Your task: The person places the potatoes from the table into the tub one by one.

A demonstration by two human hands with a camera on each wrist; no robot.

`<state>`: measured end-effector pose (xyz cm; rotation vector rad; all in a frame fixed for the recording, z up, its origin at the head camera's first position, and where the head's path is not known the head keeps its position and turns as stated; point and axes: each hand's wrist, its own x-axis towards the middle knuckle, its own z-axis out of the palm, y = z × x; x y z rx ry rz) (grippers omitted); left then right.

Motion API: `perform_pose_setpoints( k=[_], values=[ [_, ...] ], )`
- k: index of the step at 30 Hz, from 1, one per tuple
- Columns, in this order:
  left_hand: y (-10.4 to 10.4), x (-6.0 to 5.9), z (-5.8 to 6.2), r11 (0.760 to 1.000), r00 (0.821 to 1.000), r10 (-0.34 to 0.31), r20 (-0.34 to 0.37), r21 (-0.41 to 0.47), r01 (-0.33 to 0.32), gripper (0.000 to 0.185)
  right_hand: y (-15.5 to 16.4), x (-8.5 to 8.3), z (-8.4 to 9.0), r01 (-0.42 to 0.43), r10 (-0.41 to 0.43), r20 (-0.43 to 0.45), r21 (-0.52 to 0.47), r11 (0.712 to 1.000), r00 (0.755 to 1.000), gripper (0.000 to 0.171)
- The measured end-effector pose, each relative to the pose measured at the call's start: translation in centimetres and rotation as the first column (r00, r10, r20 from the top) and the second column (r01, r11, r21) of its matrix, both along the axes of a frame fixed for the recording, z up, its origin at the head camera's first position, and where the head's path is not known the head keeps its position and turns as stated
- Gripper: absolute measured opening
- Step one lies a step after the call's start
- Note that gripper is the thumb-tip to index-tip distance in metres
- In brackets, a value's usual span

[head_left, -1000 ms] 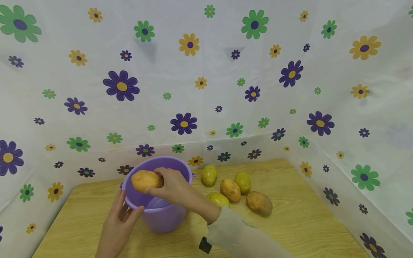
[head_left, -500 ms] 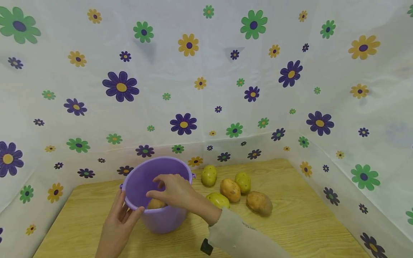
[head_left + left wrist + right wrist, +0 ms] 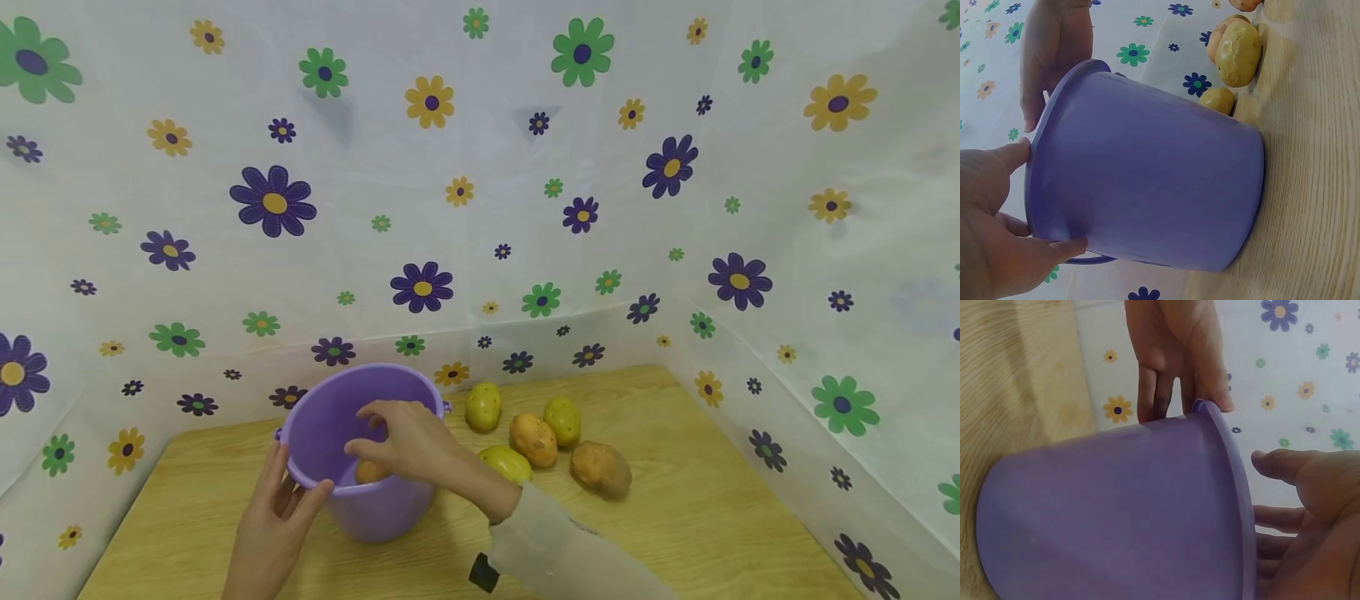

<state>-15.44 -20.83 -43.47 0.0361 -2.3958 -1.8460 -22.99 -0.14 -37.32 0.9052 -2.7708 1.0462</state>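
Observation:
A purple bucket (image 3: pixel 384 510) stands on the wooden table. My left hand (image 3: pixel 272 521) grips its near-left rim, the thumb over the edge and the fingers along the outer side. Inside, a brown potato (image 3: pixel 370 472) lies low, partly hidden by the near wall and the right hand. Over the bucket's mouth my right hand (image 3: pixel 416 442) has thumb and fingers spread apart, holding nothing. In the right wrist view, the right hand (image 3: pixel 1316 512) is at the rim, its fingers reaching past it, while the left hand (image 3: pixel 1175 350) holds the far edge.
Right of the bucket lie two brown potatoes, one nearer (image 3: pixel 601 469) and one farther (image 3: pixel 533 440). Among them are three yellow-green, potato-shaped pieces, including one at the back (image 3: pixel 483 407). A flower-printed sheet (image 3: pixel 480 267) walls the table's back and sides.
A second ago the right hand held the brown potato over the bucket; it has let go, and the potato dropped inside. The left hand keeps its grip on the rim.

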Motion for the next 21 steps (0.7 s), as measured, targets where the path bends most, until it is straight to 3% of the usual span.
perform_pose_setpoints(
  k=[5, 13, 21],
  values=[
    [0.0, -0.1, 0.0, 1.000, 1.000, 0.006, 0.003, 0.001, -0.006, 0.096, 1.2, 0.0, 0.6, 0.005, -0.006, -0.020, -0.049, 0.999, 1.000, 0.047],
    [0.2, 0.0, -0.1, 1.000, 1.000, 0.011, -0.018, 0.009, -0.010, 0.095, 4.0, 0.0, 1.5, 0.062, -0.057, 0.045, -0.132, 0.989, 0.997, 0.045],
    [0.1, 0.0, -0.2, 0.999, 0.999, 0.008, -0.045, 0.041, -0.006, 0.093, 6.9, -0.1, 1.8, 0.071, -0.057, 0.074, -0.202, 0.977, 0.996, 0.046]
  ],
)
